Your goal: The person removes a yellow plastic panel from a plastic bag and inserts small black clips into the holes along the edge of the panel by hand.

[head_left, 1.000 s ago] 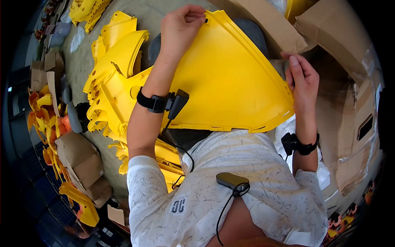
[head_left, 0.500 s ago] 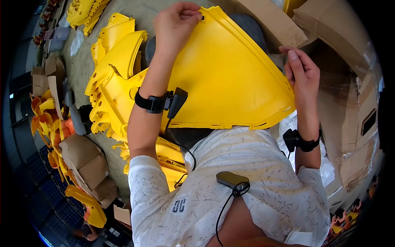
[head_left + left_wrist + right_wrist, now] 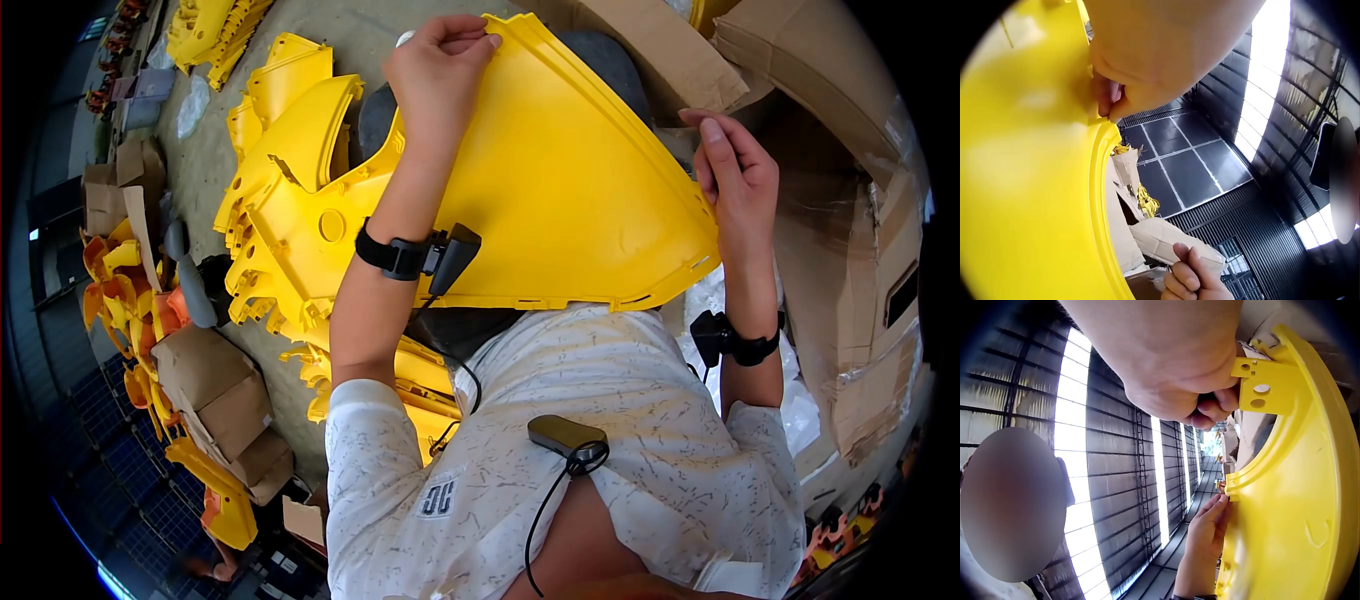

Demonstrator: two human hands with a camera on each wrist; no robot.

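Apparently the work in hand is at the far corner of the yellow panel (image 3: pixel 580 190), which the left hand (image 3: pixel 440 75) pinches; it looks like a fitting or checking step. The right hand (image 3: pixel 737 185) is just beside the panel's right edge, fingers curled; whether it touches or holds anything cannot be told. The panel's near edge lies against the shirt (image 3: pixel 610 385). A next move would call for a steady corner and light finger pressure. Left of the panel, yellow parts (image 3: pixel 310 125) crowd close; right of it stands a cardboard box (image 3: pixel 830 80). Freer room seems to lie beyond its far-left side, over the floor (image 3: pixel 362 50).
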